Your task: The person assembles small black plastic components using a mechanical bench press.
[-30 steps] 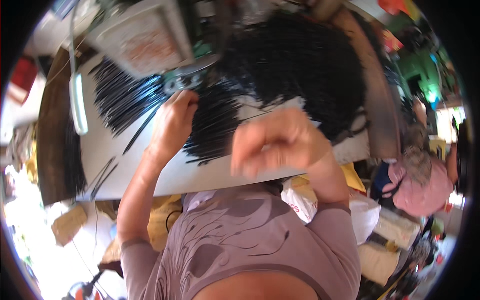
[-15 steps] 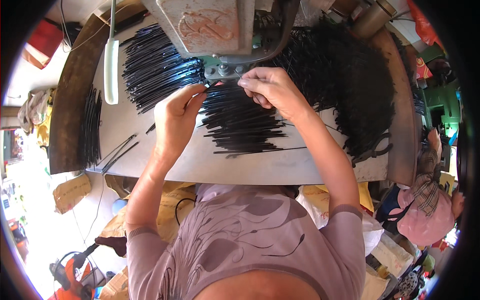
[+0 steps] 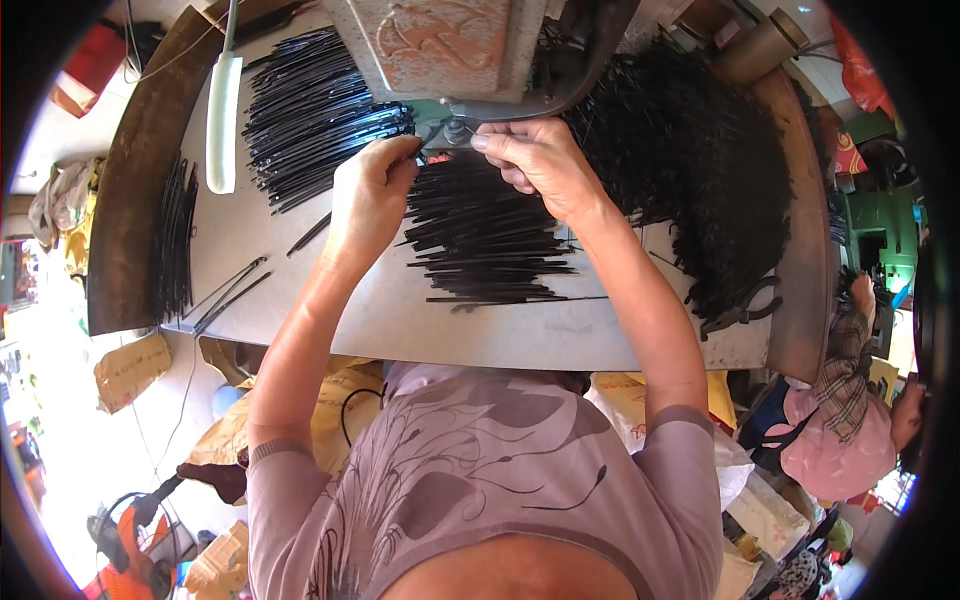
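Observation:
My left hand (image 3: 372, 190) is closed in a pinch on a thin black rod (image 3: 418, 152), with only a short end showing at the fingertips. My right hand (image 3: 535, 160) is also pinched shut, just right of the bolt heads on the machine's base; what its fingers hold is too small to make out. Both hands are under the front of a grey machine head (image 3: 440, 45) with worn reddish raised lettering. Below and between them lies a bundle of thin black rods (image 3: 490, 235). A second, shinier bundle (image 3: 305, 120) lies beyond my left hand.
A large heap of black pieces (image 3: 700, 160) covers the table's right side, with black-handled pliers (image 3: 745, 305) at its near edge. Several rods (image 3: 176, 240) line the left wooden rim (image 3: 125, 215). A white tube lamp (image 3: 223, 125) hangs at left. Another person (image 3: 835, 440) is at far right.
My left hand has moved slightly up and right, toward the machine's base. My right hand has shifted slightly up and stays pinched. The whole view has tilted a little.

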{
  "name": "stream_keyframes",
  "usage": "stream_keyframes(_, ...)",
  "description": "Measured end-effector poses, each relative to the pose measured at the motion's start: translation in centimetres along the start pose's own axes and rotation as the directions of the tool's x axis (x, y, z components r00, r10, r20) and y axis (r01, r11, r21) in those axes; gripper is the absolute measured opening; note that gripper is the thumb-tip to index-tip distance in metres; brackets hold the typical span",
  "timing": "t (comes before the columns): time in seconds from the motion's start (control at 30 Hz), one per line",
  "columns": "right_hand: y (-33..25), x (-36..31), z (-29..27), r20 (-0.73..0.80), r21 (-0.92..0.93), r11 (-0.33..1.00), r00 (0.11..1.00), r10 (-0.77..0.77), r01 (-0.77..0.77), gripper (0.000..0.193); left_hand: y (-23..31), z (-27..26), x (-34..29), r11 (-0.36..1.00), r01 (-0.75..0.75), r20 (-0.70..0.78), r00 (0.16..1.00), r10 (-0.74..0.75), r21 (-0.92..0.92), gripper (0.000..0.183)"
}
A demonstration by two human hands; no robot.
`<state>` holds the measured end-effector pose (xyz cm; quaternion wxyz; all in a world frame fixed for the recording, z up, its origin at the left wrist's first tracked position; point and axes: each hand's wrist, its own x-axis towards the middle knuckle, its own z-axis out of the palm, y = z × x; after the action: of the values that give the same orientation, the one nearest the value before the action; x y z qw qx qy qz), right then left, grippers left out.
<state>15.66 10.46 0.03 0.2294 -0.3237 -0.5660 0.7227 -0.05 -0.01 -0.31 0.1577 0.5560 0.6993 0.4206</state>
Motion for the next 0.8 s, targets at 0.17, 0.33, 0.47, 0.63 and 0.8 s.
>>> stream_keyframes(0.17, 0.07, 0.04, 0.1, 0.002, 0.002, 1.0, 1.0, -0.014, 0.014, 0.014, 0.05, 0.78, 0.32, 0.998, 0.01, 0.0, 1.0, -0.01, -0.066, 0.023)
stream_keyframes(0.33, 0.08, 0.22, 0.1, -0.011, -0.006, 1.0, 1.0, -0.026, 0.026, 0.013, 0.43, 0.75, 0.31, 0.998, -0.008, -0.001, 1.0, 0.008, -0.067, 0.021)
stream_keyframes(0.47, 0.03, 0.4, 0.27, 0.006, 0.024, 0.998, 0.999, -0.051, 0.051, 0.011, 0.41, 0.81, 0.4, 0.999, -0.028, -0.011, 1.0, 0.028, -0.037, 0.02)
stream_keyframes(0.63, -0.21, 0.47, 0.65, 0.015, 0.045, 0.997, 0.998, -0.061, 0.06, 0.007, 0.06, 0.64, 0.44, 0.999, -0.053, -0.017, 0.998, 0.053, -0.003, 0.021)
stream_keyframes(0.8, -0.27, 0.5, 0.78, -0.028, 0.043, 0.997, 0.998, -0.058, 0.059, 0.006, 0.12, 0.57, 0.93, 0.998, -0.065, 0.008, 0.998, 0.065, 0.01, 0.022)
